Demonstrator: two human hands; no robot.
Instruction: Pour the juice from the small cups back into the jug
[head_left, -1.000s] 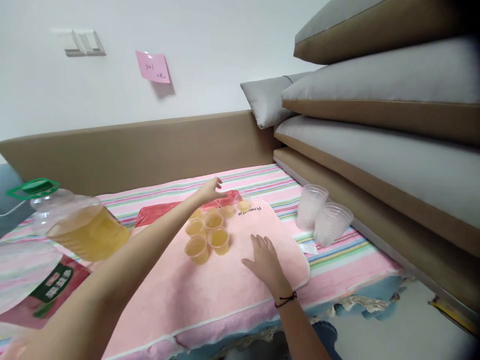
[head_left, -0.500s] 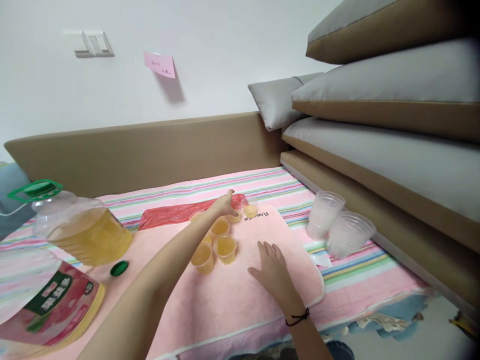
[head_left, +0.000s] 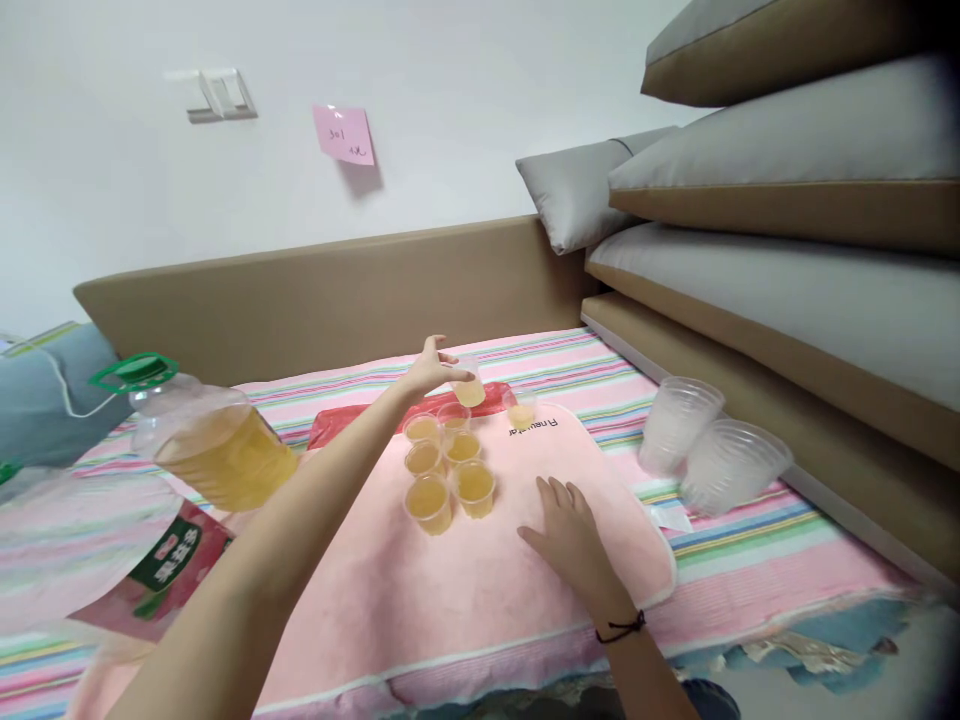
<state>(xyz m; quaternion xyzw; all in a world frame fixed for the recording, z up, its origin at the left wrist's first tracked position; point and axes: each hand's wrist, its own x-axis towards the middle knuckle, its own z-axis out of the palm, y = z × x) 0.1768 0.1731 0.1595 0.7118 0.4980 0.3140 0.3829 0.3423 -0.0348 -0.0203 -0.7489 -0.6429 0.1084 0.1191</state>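
Observation:
My left hand (head_left: 436,370) reaches to the far side of the mat and grips a clear plastic cup (head_left: 471,392) of pale yellow juice by its upper part. The cup appears raised a little, in front of a red plastic sheet (head_left: 337,424). Below it, several juice-filled cups (head_left: 474,487) stand in two columns on the pink mat (head_left: 480,585). Another cup with some juice (head_left: 520,413) stands farther right. My right hand (head_left: 568,535) lies on the mat, fingers spread and holding nothing.
At left, a large juice bottle with a green cap (head_left: 229,450) stands behind a red-labelled jug (head_left: 161,570), partly covered by my left arm. Two stacks of clear cups (head_left: 679,425) lie at right on the striped cloth (head_left: 780,540). Thick cushions (head_left: 780,205) rise beyond.
My left hand has moved left and upward with a cup, uncovering the grouped cups. My right hand stays open on the mat. The camera view has turned slightly left.

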